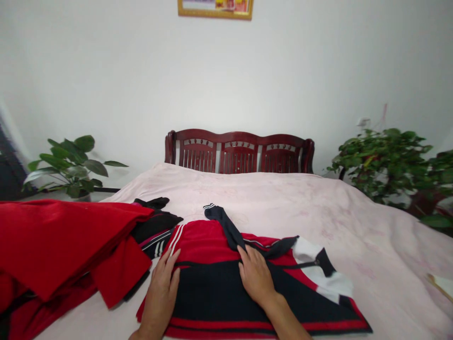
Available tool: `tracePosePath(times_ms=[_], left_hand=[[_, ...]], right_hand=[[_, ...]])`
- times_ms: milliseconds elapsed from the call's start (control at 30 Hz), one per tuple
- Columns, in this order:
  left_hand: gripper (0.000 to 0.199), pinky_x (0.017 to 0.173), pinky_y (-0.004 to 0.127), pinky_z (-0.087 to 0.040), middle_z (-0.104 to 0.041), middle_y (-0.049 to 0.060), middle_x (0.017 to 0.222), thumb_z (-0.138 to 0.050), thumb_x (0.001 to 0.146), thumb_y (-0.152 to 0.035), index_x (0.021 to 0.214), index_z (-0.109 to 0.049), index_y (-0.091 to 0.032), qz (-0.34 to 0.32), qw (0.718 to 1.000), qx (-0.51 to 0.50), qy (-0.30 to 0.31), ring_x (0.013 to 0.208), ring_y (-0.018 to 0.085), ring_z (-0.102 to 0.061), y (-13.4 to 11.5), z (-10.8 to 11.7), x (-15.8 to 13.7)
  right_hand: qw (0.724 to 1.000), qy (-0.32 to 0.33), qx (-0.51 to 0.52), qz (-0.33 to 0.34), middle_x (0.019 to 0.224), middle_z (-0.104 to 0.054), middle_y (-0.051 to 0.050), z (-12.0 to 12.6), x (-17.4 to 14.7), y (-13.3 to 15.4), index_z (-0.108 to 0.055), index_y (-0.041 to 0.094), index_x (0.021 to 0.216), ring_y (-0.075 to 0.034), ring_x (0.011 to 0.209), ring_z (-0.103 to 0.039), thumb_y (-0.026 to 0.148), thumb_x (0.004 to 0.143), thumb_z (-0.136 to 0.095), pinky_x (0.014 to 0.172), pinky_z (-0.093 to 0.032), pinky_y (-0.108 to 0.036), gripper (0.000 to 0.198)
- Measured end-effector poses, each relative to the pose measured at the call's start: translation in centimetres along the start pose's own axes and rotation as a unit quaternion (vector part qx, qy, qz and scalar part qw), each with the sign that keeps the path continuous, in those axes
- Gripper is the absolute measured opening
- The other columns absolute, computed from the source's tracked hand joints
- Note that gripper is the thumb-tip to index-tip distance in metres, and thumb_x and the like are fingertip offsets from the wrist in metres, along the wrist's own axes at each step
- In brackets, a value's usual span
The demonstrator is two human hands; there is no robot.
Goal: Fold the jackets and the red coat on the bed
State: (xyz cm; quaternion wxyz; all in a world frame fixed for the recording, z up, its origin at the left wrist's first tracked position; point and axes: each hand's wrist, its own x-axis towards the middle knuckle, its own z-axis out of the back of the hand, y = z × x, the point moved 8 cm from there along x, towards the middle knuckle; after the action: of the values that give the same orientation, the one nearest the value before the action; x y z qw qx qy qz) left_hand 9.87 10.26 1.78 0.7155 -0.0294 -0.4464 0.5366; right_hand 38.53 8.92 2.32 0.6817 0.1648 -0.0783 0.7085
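A red, navy and white zip jacket (212, 288) lies spread on the bed with its striped hem at the left and its collar at the right. One navy sleeve (226, 226) sticks out past the far edge, its white-striped cuff pointing away from me. My left hand (163, 283) rests flat on the hem end, fingers extended. On the jacket's middle lies my right hand (256, 274), fingers stretched out, their tips touching the fabric by the navy sleeve. Neither hand visibly grips anything.
A heap of red and black clothes (71, 241) sits at the left on the pale pink bed sheet (300, 203). Behind the bed stands a dark red wooden bench back (239, 151). Leafy plants flank the bed, one at the left (74, 163) and more at the right (385, 160).
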Motion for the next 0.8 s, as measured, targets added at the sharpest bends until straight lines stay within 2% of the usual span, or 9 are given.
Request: tracePosePath(times_ms=[67, 133, 200, 333, 467, 567, 700, 800], left_hand=[[0.045, 0.105, 0.048, -0.045, -0.054, 0.014, 0.134, -0.041, 0.091, -0.028, 0.132, -0.056, -0.019, 0.041, 0.997, -0.053, -0.041, 0.122, 0.026, -0.054, 1.2, 0.8, 0.2], [0.047, 0.093, 0.044, -0.053, -0.057, 0.014, 0.124, -0.044, 0.084, -0.025, 0.129, -0.058, -0.017, 0.085, 0.991, -0.097, -0.048, 0.103, 0.025, -0.063, 2.0, 1.2, 0.4], [0.050, 0.083, 0.041, -0.056, -0.058, 0.013, 0.116, -0.047, 0.078, -0.023, 0.127, -0.059, -0.016, 0.128, 0.982, -0.130, -0.044, 0.089, 0.022, -0.064, 2.3, 1.5, 0.6], [0.054, 0.078, 0.036, -0.055, -0.059, 0.009, 0.105, -0.054, 0.070, -0.024, 0.123, -0.061, -0.015, 0.192, 0.961, -0.195, -0.047, 0.084, 0.021, -0.063, 2.1, 2.0, 0.5], [0.061, 0.074, 0.032, -0.054, -0.062, 0.007, 0.105, -0.063, 0.071, -0.033, 0.129, -0.056, -0.016, 0.239, 0.926, -0.291, -0.034, 0.073, 0.015, -0.062, 2.3, 1.4, 0.1], [0.068, 0.067, 0.027, -0.051, -0.061, 0.007, 0.110, -0.066, 0.071, -0.037, 0.133, -0.050, -0.016, 0.259, 0.910, -0.321, -0.021, 0.065, 0.010, -0.058, 2.5, 0.9, -0.1], [0.065, 0.063, 0.025, -0.049, -0.060, 0.006, 0.111, -0.066, 0.069, -0.035, 0.130, -0.050, -0.018, 0.259, 0.910, -0.323, -0.027, 0.060, 0.008, -0.054, 2.4, 1.0, -0.1], [0.067, 0.064, 0.026, -0.049, -0.061, 0.002, 0.095, -0.068, 0.071, -0.039, 0.131, -0.048, -0.017, 0.250, 0.908, -0.337, -0.023, 0.061, 0.010, -0.055, 1.9, 0.9, 0.1]], right_hand=[[1.000, -0.023, -0.005, 0.000, 0.138, -0.055, -0.013, 0.0, -0.3, 0.2, -0.054, 0.017, 0.139, -0.027, 0.129, -0.048, 0.018, 0.093, -0.044, 0.112, -0.034, -0.041, 0.047], [0.999, -0.032, -0.008, 0.003, 0.136, -0.056, -0.013, 0.2, -0.3, 0.3, -0.055, 0.016, 0.137, -0.027, 0.127, -0.050, 0.018, 0.092, -0.045, 0.111, -0.035, -0.041, 0.046], [0.999, -0.034, -0.010, 0.007, 0.136, -0.057, -0.013, 0.3, -0.1, 0.3, -0.055, 0.016, 0.137, -0.027, 0.127, -0.050, 0.018, 0.092, -0.045, 0.111, -0.036, -0.042, 0.046], [0.999, -0.032, -0.008, 0.008, 0.137, -0.056, -0.014, 0.2, -0.1, 0.1, -0.055, 0.016, 0.137, -0.028, 0.127, -0.050, 0.019, 0.093, -0.045, 0.111, -0.036, -0.043, 0.046], [0.999, -0.041, 0.000, 0.007, 0.136, -0.056, -0.013, 0.0, -0.2, -0.1, -0.056, 0.017, 0.136, -0.027, 0.126, -0.051, 0.019, 0.092, -0.047, 0.110, -0.037, -0.041, 0.045], [0.999, -0.047, 0.007, 0.009, 0.136, -0.057, -0.013, 0.1, -0.2, -0.1, -0.057, 0.017, 0.135, -0.027, 0.126, -0.051, 0.020, 0.092, -0.048, 0.110, -0.037, -0.041, 0.045], [0.999, -0.050, 0.009, 0.014, 0.135, -0.057, -0.014, 0.2, -0.2, 0.0, -0.057, 0.016, 0.135, -0.026, 0.125, -0.052, 0.020, 0.092, -0.047, 0.110, -0.037, -0.041, 0.044], [0.999, -0.048, 0.004, 0.014, 0.135, -0.057, -0.014, 0.0, -0.2, -0.1, -0.057, 0.016, 0.135, -0.027, 0.126, -0.051, 0.019, 0.092, -0.047, 0.110, -0.037, -0.042, 0.045]])
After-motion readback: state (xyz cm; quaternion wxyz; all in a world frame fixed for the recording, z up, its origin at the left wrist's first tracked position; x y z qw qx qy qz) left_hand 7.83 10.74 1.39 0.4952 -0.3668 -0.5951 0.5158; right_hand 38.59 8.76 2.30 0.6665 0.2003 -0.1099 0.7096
